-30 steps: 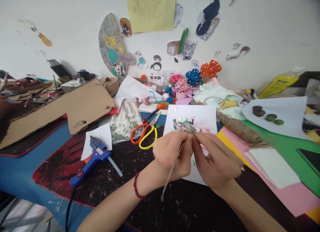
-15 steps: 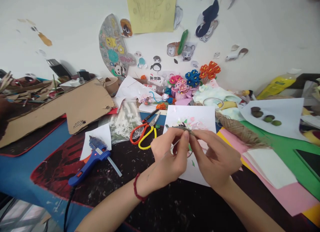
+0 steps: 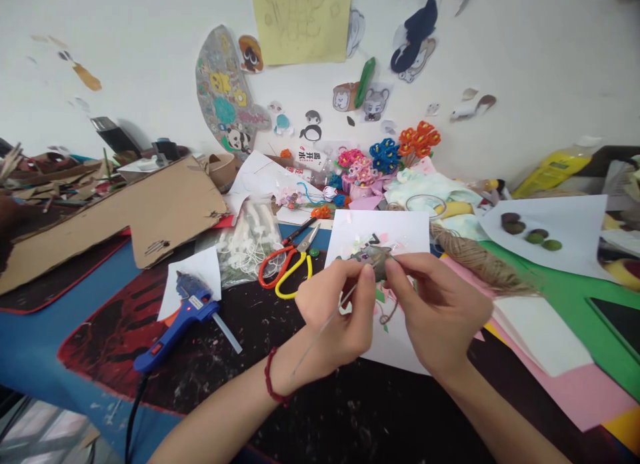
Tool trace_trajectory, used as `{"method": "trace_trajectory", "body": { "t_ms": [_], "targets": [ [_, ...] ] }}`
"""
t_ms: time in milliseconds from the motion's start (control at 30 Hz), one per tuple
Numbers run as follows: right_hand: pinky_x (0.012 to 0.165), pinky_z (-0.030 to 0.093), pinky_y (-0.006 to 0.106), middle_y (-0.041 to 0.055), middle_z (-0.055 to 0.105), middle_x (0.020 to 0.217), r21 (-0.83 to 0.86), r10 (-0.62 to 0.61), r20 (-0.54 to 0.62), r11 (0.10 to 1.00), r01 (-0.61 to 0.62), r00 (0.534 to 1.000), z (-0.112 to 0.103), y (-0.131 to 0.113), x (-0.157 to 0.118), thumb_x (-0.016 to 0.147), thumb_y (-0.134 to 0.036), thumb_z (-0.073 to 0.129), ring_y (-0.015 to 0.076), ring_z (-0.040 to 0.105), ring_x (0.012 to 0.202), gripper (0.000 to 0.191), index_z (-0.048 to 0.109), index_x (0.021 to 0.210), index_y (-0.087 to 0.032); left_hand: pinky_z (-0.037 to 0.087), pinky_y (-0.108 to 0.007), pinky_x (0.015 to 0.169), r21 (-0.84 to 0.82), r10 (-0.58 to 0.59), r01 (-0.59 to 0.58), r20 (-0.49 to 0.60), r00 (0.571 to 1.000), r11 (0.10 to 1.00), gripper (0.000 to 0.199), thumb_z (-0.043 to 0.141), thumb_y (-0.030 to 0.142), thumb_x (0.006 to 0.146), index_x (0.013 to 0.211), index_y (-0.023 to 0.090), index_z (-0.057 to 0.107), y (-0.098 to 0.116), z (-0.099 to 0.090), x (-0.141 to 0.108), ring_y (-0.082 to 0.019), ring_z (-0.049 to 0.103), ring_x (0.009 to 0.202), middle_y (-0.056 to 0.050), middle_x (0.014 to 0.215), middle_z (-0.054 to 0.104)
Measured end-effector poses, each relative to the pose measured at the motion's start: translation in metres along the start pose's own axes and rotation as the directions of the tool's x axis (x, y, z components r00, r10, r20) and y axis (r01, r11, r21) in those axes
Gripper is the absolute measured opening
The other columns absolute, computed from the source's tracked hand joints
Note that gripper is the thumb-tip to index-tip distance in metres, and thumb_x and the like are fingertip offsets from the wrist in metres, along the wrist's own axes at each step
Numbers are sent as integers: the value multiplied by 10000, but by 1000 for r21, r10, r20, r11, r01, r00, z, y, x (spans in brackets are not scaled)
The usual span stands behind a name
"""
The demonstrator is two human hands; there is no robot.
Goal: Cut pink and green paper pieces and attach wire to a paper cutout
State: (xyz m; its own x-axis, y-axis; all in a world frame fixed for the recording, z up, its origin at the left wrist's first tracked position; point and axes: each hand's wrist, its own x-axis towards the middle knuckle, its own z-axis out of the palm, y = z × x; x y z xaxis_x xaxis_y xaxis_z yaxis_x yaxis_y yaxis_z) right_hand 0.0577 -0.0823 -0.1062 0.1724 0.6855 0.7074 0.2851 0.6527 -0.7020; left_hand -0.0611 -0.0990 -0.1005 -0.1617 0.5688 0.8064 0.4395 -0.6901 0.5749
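My left hand pinches the left side of a small grey-green piece, and a thin grey cord trails from its fingers over the wrist. On the piece's right edge, the thumb and fingertips of my right hand are closed. A curled cord end hangs below, between the hands. Both hands are over a white paper sheet scattered with small green, pink and dark scraps. Red-and-yellow scissors lie to the left of the sheet.
On the left are a blue glue gun, cardboard and a bag of white cords. Crafted flowers stand at the back. Twine, white folded paper and green balls on paper are at the right.
The grey-green piece has turned and shows more of its face between the fingers. My right hand has shifted slightly right, and the cord now lies across my left wrist.
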Motion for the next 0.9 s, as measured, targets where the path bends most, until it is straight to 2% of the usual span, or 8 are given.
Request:
{"method": "trace_trajectory", "body": {
  "t_ms": [267, 433, 900],
  "targets": [
    [575, 489, 288, 3, 669, 706, 6, -35, 28, 999, 34, 999, 0, 0, 1, 796, -125, 681, 138, 597, 642, 65, 688, 801, -190, 381, -186, 442, 31, 47, -48, 18, 999, 998, 84, 561, 130, 868, 795, 160, 588, 2, 0, 2, -51, 497, 446, 41, 559, 576],
    [570, 478, 279, -4, 670, 714, 7, -44, 38, 999, 44, 998, 0, -1, 0, 791, -90, 674, 128, 591, 644, 106, 690, 811, -193, 393, -181, 449, 35, 48, -48, 12, 999, 998, 85, 557, 130, 874, 800, 160, 586, 2, 1, 3, -48, 518, 455, 31, 600, 626],
    [563, 486, 286, -5, 659, 698, -2, -33, 26, 999, 33, 999, -1, -3, 0, 802, -112, 662, 129, 590, 614, 82, 686, 804, -191, 392, -172, 425, 5, 35, -35, 13, 999, 999, 75, 556, 121, 870, 817, 163, 588, 3, -1, 2, -43, 505, 459, 28, 615, 623]
  ]
}}
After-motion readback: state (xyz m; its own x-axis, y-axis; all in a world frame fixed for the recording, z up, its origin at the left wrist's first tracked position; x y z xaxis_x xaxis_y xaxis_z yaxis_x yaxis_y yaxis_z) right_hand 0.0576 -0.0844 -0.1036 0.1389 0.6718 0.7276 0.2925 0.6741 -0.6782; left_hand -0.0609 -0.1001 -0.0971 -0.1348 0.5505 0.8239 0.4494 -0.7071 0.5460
